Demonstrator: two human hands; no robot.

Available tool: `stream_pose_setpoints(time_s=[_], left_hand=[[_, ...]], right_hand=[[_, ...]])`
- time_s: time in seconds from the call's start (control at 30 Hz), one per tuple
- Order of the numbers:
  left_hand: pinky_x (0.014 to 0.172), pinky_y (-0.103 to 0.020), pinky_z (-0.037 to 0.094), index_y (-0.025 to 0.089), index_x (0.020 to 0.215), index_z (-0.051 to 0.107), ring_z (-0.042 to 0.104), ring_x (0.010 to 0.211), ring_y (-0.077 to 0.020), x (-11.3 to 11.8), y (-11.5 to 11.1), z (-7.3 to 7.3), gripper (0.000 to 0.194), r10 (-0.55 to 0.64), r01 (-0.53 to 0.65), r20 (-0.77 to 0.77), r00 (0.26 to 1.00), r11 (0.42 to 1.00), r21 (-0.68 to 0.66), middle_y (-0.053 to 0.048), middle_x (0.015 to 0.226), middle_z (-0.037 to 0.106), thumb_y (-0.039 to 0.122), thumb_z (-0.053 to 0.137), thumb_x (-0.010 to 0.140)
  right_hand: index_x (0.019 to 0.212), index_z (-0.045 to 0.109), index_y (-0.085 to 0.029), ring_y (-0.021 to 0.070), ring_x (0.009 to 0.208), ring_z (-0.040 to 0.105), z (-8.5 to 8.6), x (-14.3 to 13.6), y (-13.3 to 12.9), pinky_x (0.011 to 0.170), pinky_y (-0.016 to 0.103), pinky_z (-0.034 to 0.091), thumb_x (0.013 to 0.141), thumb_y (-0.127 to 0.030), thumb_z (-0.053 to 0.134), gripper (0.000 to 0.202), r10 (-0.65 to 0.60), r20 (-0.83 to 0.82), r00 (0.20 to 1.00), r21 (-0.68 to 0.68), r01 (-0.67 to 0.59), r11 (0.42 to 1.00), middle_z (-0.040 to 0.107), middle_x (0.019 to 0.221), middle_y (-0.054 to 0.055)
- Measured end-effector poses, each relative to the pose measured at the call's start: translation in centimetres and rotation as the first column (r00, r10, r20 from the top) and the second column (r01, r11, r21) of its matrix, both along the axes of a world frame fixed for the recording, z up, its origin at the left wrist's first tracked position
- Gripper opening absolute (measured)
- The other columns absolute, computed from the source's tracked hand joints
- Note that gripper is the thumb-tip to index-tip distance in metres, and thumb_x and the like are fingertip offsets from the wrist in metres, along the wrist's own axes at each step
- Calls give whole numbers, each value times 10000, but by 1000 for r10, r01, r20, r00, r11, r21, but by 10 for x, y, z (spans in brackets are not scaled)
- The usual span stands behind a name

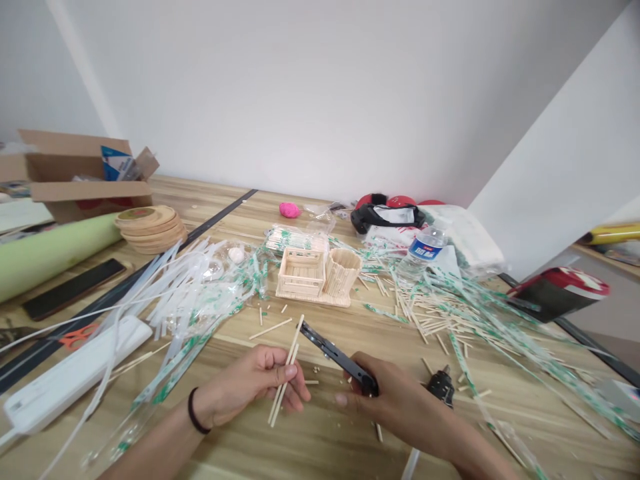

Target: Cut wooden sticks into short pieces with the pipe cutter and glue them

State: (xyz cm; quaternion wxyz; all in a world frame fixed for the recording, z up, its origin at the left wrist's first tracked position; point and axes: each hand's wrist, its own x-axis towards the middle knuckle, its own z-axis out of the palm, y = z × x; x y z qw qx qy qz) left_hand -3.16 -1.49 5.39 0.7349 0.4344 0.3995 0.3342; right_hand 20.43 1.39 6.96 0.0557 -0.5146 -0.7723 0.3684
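My left hand (270, 380), with a dark band at the wrist, pinches two thin wooden sticks (286, 380) between thumb and fingers. Closed around a long, narrow black cutting tool (335, 353) is my right hand (385, 393). The tool's tip lies close beside the top of the longer stick; whether they touch I cannot tell. Beyond both hands stands a stick-built piece: a square railed box (301, 273) and a round stick cup (343, 275) share one flat base. Loose sticks (270, 329) and small offcuts lie on the tabletop nearby.
A black-nozzled glue gun (441, 387) is partly hidden by my right forearm. Stick piles and green-printed wrappers (480, 320) spread right, near a plastic bottle (425, 250). Leftward are clear glue sticks (175, 287), a white power strip (75, 373), a phone (75, 287) and wooden discs (153, 230).
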Motion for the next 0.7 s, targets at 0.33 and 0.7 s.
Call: stream_pose_setpoints(time_s=[0.33, 0.7], left_hand=[[660, -269, 494, 150, 764, 696, 656, 637, -143, -1, -2, -7, 198, -60, 62, 27, 998, 997, -49, -70, 769, 721, 336, 637, 800], [634, -267, 491, 121, 763, 673, 663, 628, -148, -2, 1, -16, 256, -106, 108, 24, 994, 992, -62, -74, 749, 720, 376, 660, 776]], right_hand=[[773, 568, -195, 155, 645, 507, 4, -4, -4, 540, 241, 318, 736, -456, 637, 273, 48, 8, 999, -79, -47, 996, 598, 718, -2], [822, 571, -173, 141, 657, 457, 5, -6, -1, 553, 229, 339, 749, -472, 607, 310, 108, -2, 994, -166, -107, 980, 539, 722, -9]])
